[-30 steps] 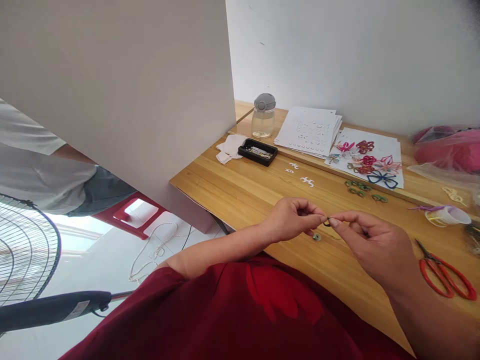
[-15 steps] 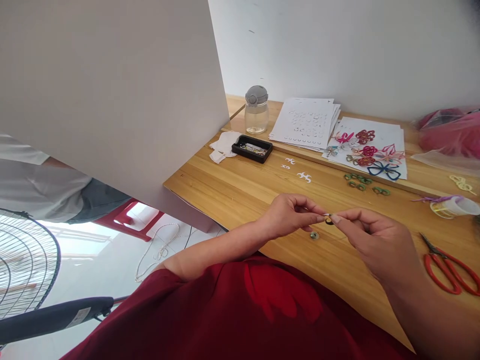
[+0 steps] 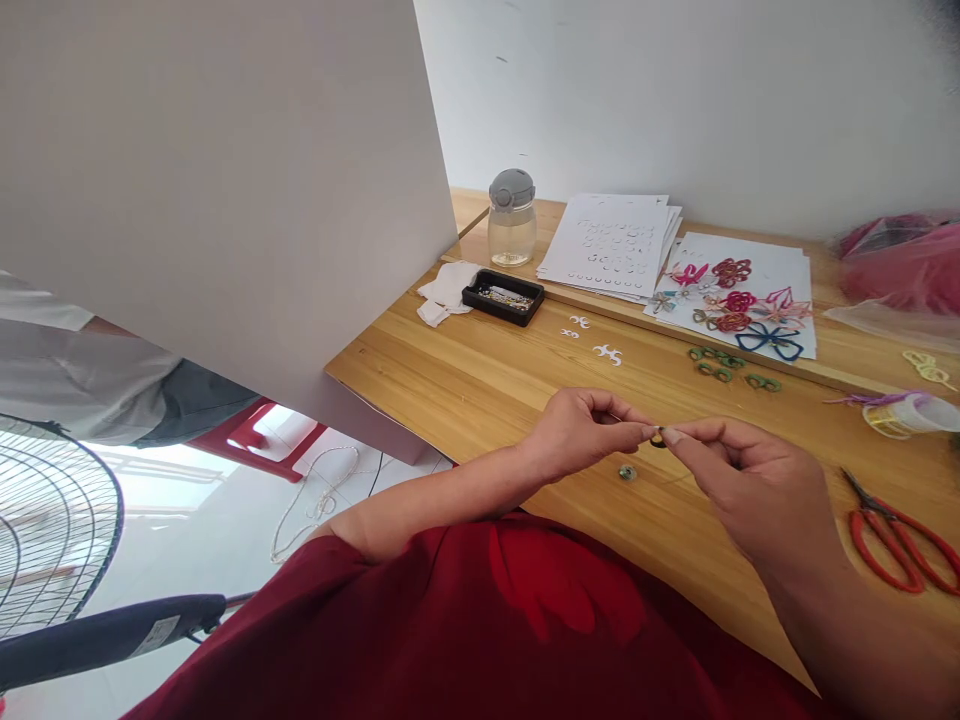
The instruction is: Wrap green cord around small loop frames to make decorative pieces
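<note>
My left hand (image 3: 581, 430) and my right hand (image 3: 739, 480) meet fingertip to fingertip over the wooden table (image 3: 465, 385). Both pinch one small dark ring-shaped piece (image 3: 658, 438) between thumb and forefinger. Just below them a small green round piece (image 3: 628, 472) lies on the table. Red-handled scissors (image 3: 896, 540) lie to the right of my right hand.
A black tray (image 3: 502, 297), a grey-lidded jar (image 3: 512, 218), white punched sheets (image 3: 611, 245), coloured wire flowers on paper (image 3: 739, 300), green loops (image 3: 724, 368), a tape roll (image 3: 896, 415) and a pink bag (image 3: 900, 270) sit further back. A white board (image 3: 225, 190), a fan (image 3: 52, 520) and another person (image 3: 90, 370) are at left.
The view has shifted a little, so the table items sit slightly higher and further left. My hands keep the same pinch on the small ring.
</note>
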Action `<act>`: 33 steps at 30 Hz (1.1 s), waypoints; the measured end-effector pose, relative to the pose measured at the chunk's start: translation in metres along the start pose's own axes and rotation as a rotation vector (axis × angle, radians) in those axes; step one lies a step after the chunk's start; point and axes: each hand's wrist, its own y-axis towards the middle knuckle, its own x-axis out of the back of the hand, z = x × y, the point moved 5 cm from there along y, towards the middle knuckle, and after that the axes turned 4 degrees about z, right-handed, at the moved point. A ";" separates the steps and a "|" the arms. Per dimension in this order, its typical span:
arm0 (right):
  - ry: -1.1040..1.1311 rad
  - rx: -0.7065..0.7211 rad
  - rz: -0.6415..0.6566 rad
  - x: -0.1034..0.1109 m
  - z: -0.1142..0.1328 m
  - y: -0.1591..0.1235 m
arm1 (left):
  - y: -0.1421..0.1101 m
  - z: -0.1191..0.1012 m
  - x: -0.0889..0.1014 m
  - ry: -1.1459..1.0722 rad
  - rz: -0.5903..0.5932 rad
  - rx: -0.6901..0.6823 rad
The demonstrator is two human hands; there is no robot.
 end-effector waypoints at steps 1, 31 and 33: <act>-0.003 0.000 -0.002 0.000 0.000 0.000 | 0.000 0.000 0.000 -0.005 -0.001 -0.002; -0.314 0.438 0.069 0.014 0.024 0.013 | -0.002 -0.017 -0.003 0.098 0.095 -0.069; -0.228 0.390 0.107 0.013 0.017 0.020 | -0.002 -0.017 -0.003 0.074 0.109 -0.081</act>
